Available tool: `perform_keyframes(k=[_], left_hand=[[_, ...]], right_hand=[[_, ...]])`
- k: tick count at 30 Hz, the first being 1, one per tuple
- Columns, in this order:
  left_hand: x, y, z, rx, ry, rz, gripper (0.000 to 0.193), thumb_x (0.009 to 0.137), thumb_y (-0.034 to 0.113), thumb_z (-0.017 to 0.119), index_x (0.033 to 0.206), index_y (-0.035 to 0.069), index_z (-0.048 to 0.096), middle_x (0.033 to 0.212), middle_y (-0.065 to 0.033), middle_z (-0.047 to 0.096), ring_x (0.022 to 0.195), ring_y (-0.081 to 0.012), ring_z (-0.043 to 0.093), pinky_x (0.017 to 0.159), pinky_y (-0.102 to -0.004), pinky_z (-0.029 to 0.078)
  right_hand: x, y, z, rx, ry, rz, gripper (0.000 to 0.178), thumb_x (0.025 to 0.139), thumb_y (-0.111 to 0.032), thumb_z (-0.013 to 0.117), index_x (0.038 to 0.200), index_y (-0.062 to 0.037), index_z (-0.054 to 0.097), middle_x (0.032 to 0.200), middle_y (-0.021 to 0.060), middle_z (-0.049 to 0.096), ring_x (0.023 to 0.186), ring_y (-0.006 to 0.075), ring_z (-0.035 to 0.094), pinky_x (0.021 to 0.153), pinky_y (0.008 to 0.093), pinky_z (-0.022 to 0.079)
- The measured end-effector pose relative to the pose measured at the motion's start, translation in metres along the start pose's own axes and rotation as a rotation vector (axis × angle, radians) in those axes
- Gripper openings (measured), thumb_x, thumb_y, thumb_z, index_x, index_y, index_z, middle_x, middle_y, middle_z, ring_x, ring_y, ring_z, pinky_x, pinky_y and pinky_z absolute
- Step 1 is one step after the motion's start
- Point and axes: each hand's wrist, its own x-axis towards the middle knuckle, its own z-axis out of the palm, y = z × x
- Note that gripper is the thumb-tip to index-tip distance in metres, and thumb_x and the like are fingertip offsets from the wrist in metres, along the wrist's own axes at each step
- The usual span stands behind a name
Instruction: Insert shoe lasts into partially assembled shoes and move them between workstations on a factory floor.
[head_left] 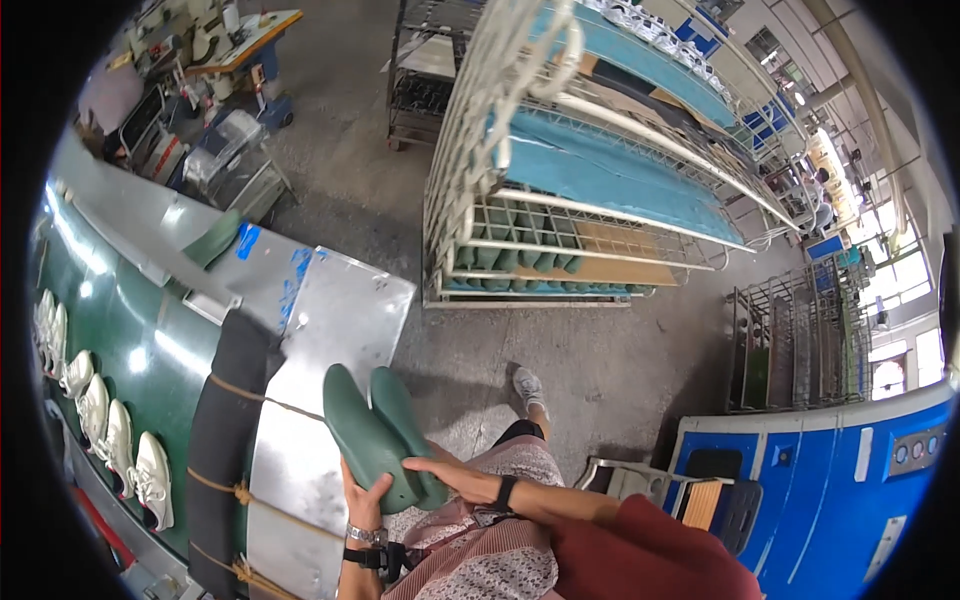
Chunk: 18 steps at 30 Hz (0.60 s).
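Note:
Two green shoe lasts are held side by side in front of my body, toes pointing away from me. My left hand grips the left last near its heel, thumb on top and the other fingers mostly hidden beneath. From the right, my right hand is closed around the heel end of the pair, its fingers reaching across the right last. To the left of the lasts lies a bare metal tabletop, with a dark padded roll tied by cord along it.
White shoes stand in a row on a green conveyor belt at left. Ahead is a wire rack cart with blue-lined shelves and more green lasts low down. A blue machine stands at right. A person sits far left.

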Motion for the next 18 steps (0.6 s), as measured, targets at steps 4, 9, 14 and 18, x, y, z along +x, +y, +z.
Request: perform_keyframes(k=[4,9,14,18], left_hand=[[0.045,-0.015,0.133,0.037,-0.299,-0.054,0.109,0.073,0.001,0.081,0.161,0.004,0.018,0.145,-0.0142,0.048,0.132,-0.025,0.05,0.11,-0.0381,0.042],[0.127,-0.088,0.346,0.551,-0.574,0.106,0.111,0.073,0.003,0.082,0.163,0.007,0.016,0.15,-0.0204,0.048,0.132,-0.0295,0.055,0.108,-0.0382,0.046],[0.209,-0.184,0.542,1.146,-0.662,0.231,0.109,0.077,0.032,0.08,0.163,0.016,0.016,0.127,-0.032,0.062,0.108,-0.0471,0.065,0.092,-0.0481,0.055],[0.261,-0.221,0.664,1.456,-0.646,0.096,0.11,0.078,0.033,0.077,0.163,0.016,0.01,0.13,-0.0303,0.059,0.112,-0.0462,0.063,0.092,-0.0492,0.054]], right_hand=[[-0.033,-0.028,-0.146,0.212,0.111,-0.057,0.079,0.091,-0.036,0.07,0.156,-0.0057,0.035,0.145,0.0113,0.051,0.127,0.0239,0.054,0.109,0.0373,0.043],[-0.028,-0.042,-0.396,0.156,0.471,-0.371,0.072,0.088,-0.022,0.073,0.149,-0.0021,0.041,0.132,0.012,0.06,0.119,0.0236,0.058,0.102,0.0372,0.047],[0.011,-0.01,-0.66,-0.04,0.895,-0.584,0.087,0.082,-0.016,0.081,0.147,0.0161,0.033,0.126,0.018,0.062,0.104,0.0214,0.064,0.087,0.0319,0.054],[0.043,-0.042,-0.787,-0.171,0.963,-0.761,0.083,0.084,-0.018,0.08,0.149,0.0106,0.037,0.13,0.0163,0.059,0.106,0.0192,0.062,0.089,0.03,0.052]])
